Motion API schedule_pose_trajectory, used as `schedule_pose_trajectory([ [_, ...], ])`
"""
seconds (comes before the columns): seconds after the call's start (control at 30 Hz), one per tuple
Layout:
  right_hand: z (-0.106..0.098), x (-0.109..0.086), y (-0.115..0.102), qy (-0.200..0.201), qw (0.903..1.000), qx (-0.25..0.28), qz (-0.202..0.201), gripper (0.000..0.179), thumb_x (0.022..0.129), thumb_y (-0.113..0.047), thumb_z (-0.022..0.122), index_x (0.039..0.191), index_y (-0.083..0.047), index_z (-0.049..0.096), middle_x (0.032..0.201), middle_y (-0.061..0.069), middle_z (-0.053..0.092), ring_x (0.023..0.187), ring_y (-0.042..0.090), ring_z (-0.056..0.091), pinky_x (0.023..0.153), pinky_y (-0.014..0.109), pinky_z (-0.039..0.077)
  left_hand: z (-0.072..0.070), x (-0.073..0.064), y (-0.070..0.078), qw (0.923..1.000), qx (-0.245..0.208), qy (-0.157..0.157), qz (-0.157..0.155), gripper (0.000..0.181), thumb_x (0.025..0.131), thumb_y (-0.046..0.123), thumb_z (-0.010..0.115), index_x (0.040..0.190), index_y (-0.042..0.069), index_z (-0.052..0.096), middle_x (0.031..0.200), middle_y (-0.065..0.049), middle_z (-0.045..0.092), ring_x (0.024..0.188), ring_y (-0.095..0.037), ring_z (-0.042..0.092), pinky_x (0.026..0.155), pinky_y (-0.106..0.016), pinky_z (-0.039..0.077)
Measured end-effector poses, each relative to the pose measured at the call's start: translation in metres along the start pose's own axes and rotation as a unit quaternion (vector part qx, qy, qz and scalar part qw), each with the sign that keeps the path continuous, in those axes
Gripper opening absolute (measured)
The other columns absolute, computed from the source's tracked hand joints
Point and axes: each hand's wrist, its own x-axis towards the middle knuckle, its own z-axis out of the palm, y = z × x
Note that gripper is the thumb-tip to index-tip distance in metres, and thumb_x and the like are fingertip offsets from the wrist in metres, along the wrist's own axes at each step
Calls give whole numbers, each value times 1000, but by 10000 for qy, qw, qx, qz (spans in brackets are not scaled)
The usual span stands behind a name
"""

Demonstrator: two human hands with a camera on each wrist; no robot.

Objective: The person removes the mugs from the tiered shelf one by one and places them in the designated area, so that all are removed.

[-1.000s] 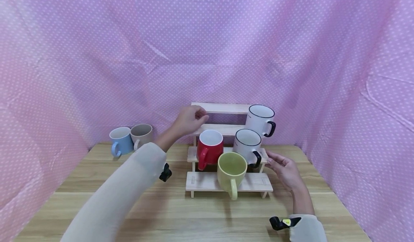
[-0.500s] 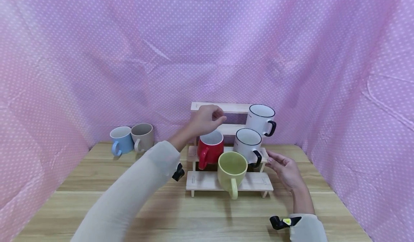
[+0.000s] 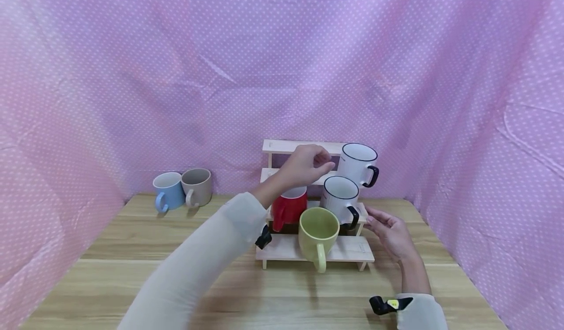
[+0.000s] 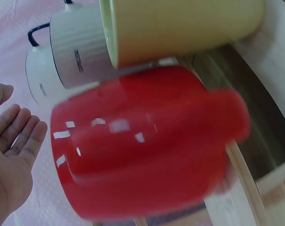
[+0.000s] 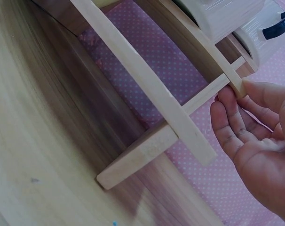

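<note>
Head view: hovers with left hand (image 3: 308, 166) loosely curled; pinches tiered wooden shelf (image 3: 282, 249) by second-lowest tier's right edge with right hand (image 3: 389, 232). Left wrist view: shows gap short of red mug (image 4: 138, 150) on that tier.

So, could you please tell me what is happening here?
A person's right grip pinches the right end of the second-lowest shelf board of a tiered wooden stand. The left grip hovers over the stand, holding nothing. On the stand are a red mug, a yellow-green mug and two black-rimmed white mugs. A blue mug and a taupe mug stand to its left, on the wooden table.
</note>
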Motion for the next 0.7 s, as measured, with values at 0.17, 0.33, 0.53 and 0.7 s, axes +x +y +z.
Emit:
schedule_pose_trajectory([
  [0.17, -1, 0, 0, -80, 9999, 89, -43, 49, 103, 1, 58, 139, 25, 36, 122, -4, 71, 106, 9, 68, 92, 26, 57, 12, 6, 9, 9999, -69, -78, 80, 25, 98, 22, 71, 114, 2, 71, 105, -5, 72, 97, -13, 67, 87, -17, 54],
  [0.33, -2, 1, 1, -135, 9996, 221, -144, 49, 102, 3, 57, 138, 26, 35, 121, -3, 71, 105, 9, 68, 93, 28, 57, 22, 10, 16, 9997, -163, -144, 129, 28, 98, 24, 72, 116, 3, 71, 107, -4, 72, 98, -12, 66, 88, -15, 52],
  [0.53, -2, 1, 2, -133, 9996, 224, -126, 49, 102, 3, 58, 138, 27, 35, 121, -3, 71, 105, 9, 68, 92, 26, 58, 34, 13, 25, 9987, -399, -303, -31, 33, 97, 26, 72, 120, 2, 70, 112, -6, 72, 100, -10, 66, 87, -13, 51],
  [0.7, -2, 2, 2, -153, 9995, 225, -179, 46, 102, 3, 57, 137, 27, 39, 119, -2, 72, 105, 8, 68, 90, 26, 58, 41, 17, 36, 9977, -494, -437, -182, 36, 97, 30, 73, 120, 2, 70, 112, -5, 73, 99, -8, 66, 84, -10, 50],
])
